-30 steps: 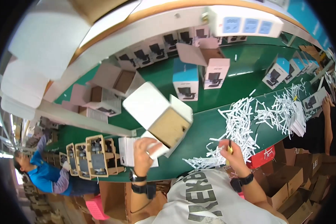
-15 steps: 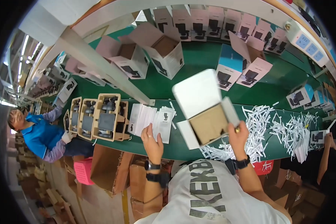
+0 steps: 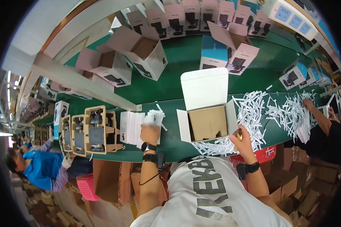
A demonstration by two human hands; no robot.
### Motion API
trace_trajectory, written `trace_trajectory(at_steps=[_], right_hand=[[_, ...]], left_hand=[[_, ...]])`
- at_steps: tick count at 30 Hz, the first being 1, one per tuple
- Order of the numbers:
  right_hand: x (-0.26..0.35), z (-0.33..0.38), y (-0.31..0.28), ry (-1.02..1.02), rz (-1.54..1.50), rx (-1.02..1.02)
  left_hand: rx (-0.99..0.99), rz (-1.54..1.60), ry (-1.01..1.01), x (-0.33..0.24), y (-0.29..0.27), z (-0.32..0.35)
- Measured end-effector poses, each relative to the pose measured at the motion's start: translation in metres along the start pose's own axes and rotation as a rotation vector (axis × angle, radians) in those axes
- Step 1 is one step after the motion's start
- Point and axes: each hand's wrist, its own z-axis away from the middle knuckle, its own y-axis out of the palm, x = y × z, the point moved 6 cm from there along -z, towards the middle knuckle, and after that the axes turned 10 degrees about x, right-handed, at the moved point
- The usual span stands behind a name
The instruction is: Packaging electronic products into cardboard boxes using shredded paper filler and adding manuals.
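Observation:
An open white box [image 3: 205,90] with a brown cardboard insert [image 3: 208,120] stands in front of me, its lid raised away from me and its side flaps spread. Left of it, my left hand [image 3: 150,134] is over a spread stack of white printed leaflets [image 3: 130,126]. Motion smears its fingers, so I cannot tell whether they grip a leaflet. My right hand [image 3: 243,143] is beside the box's near right corner, apart from it, above white paper strips [image 3: 251,109]. Its fingers are curled around a small yellow and dark object [image 3: 239,135], its kind unclear.
Brown moulded trays [image 3: 98,130] holding black parts stand at the left, by a person in blue [image 3: 45,166]. Open printed cartons [image 3: 146,51] stand behind a slanting post [image 3: 91,83]. At the right, another person's hand [image 3: 308,104] touches the strips.
My right hand has let go of the white box, which now rests square on the table. My left hand has come down to the leaflets. The whole view has shifted slightly.

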Motion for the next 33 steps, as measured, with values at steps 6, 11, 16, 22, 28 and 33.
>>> trace_trajectory(at_steps=[6, 11, 16, 22, 28, 33], right_hand=[[-0.055, 0.046, -0.035, 0.323, -0.216, -0.075], [-0.074, 0.055, -0.009, 0.425, -0.219, -0.041], [-0.097, 0.044, 0.013, 0.427, -0.331, 0.193], [-0.103, 0.046, 0.01, 0.578, -0.361, 0.203], [-0.082, 0.027, -0.005, 0.453, -0.078, 0.233], [-0.033, -0.013, -0.011, 0.23, 0.004, 0.18]], left_hand=[[-0.254, 1.301, 0.229, -0.013, -0.095, 0.06], [-0.435, 1.759, 0.733, -0.085, -0.23, 0.145], [-0.415, 1.697, 0.767, -0.168, -0.237, 0.144], [-0.334, 0.82, 0.972, -0.18, -0.186, 0.134], [-0.168, 0.736, 0.911, -0.165, -0.177, 0.122], [-0.161, 0.649, 1.009, -0.175, -0.185, 0.137]])
